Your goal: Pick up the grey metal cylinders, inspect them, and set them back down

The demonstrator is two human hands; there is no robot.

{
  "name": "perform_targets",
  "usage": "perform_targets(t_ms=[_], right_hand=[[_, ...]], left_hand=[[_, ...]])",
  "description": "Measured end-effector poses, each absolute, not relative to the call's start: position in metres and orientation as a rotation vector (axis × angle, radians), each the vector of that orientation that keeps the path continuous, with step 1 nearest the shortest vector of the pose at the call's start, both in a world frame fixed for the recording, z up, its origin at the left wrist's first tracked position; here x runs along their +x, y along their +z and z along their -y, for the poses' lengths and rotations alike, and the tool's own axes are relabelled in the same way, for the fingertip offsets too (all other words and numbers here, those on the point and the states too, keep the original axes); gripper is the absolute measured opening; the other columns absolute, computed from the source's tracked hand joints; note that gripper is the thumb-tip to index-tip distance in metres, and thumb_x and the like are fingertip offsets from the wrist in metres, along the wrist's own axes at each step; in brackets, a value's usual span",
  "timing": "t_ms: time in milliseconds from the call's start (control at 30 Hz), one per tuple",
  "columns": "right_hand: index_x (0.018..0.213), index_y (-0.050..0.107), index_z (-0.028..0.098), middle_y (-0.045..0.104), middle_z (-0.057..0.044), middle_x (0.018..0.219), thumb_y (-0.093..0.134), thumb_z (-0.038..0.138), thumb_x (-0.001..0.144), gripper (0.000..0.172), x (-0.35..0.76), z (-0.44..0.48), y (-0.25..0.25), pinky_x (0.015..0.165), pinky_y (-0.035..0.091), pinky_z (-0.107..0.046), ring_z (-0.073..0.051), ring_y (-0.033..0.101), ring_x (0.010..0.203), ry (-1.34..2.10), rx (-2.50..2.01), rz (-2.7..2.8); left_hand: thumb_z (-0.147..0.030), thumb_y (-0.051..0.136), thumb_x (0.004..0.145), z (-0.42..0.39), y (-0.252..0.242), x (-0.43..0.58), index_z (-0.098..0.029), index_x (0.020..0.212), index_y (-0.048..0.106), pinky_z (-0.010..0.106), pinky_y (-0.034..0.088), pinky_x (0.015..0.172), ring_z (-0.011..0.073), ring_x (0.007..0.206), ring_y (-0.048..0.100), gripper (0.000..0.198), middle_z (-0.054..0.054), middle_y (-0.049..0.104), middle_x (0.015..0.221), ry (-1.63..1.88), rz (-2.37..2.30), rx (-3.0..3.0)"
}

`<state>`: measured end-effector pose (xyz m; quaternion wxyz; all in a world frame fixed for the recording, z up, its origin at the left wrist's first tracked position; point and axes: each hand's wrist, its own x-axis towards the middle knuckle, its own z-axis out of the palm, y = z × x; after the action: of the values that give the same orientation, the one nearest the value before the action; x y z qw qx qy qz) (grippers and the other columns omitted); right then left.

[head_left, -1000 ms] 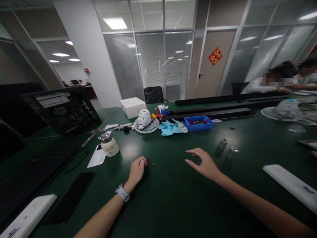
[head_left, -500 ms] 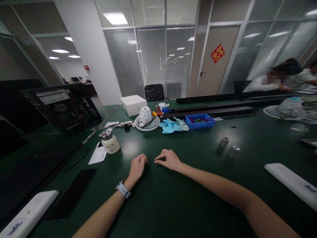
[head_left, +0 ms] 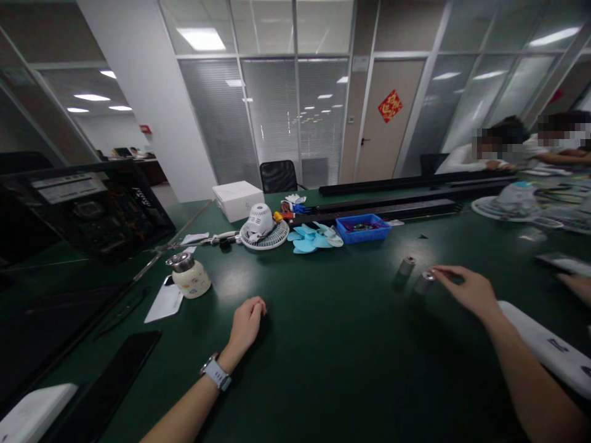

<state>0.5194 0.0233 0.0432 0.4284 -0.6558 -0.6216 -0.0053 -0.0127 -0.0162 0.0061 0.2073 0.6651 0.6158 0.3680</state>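
Note:
My left hand (head_left: 248, 321), with a watch (head_left: 215, 372) on its wrist, rests on the green table (head_left: 314, 357). Its fingers are curled in and no object shows in them. To the right, my right hand (head_left: 468, 293) reaches out, thumb and forefinger slightly apart at the top edge of a small silvery metal cylinder (head_left: 423, 283). That cylinder stands upright on the table; whether the fingertips touch it I cannot tell. Just behind it on the left stands a second metal cylinder (head_left: 407, 266).
A cream jar (head_left: 191, 280) stands by a white phone (head_left: 164, 301) on the left. Farther back are a white fan part (head_left: 263, 227), light-blue fan blades (head_left: 311, 238) and a blue tray (head_left: 364, 235). A white bar-shaped case (head_left: 545, 344) and another person's hand (head_left: 577, 286) are at right.
My right hand has moved from beside my left hand over to the front cylinder at right. My left hand stays curled on the table. The view has turned slightly right.

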Motion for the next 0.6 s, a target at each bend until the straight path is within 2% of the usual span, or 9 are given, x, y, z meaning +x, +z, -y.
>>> perform_targets(t_ms=[167,467,600], right_hand=[[0.082,0.074,0.024,0.071,-0.013,0.09,0.053,0.066,0.071,0.048,0.518,-0.0237,0.0345,0.075,0.048,-0.047,-0.035,0.065,0.085,0.026,-1.656,1.689],[0.083,0.072,0.025,0.069,-0.015,0.093,0.051,0.064,0.07,0.046,0.5181,-0.0224,0.0359,0.076,0.047,-0.044,-0.033,0.063,0.087,0.047,-1.801,1.607],[0.088,0.073,0.023,0.068,-0.016,0.095,0.05,0.065,0.07,0.051,0.5149,-0.0201,0.0373,0.077,0.047,-0.044,-0.032,0.063,0.085,0.136,-1.907,1.57]], left_hand=[[-0.029,0.032,0.082,0.0159,0.0055,-0.0134,-0.02,0.062,0.051,0.028,0.038,0.07,0.0183,0.071,0.056,0.028,0.001,0.059,0.068,1.027,-1.704,1.873],[-0.028,0.032,0.082,0.017,0.0082,-0.0115,-0.02,0.062,0.051,0.028,0.038,0.069,0.0174,0.069,0.056,0.028,0.0,0.059,0.067,1.04,-1.706,1.857],[-0.028,0.032,0.081,0.0173,0.0088,-0.0111,-0.02,0.062,0.051,0.028,0.039,0.069,0.0176,0.07,0.056,0.028,0.0,0.059,0.067,1.041,-1.712,1.872]])
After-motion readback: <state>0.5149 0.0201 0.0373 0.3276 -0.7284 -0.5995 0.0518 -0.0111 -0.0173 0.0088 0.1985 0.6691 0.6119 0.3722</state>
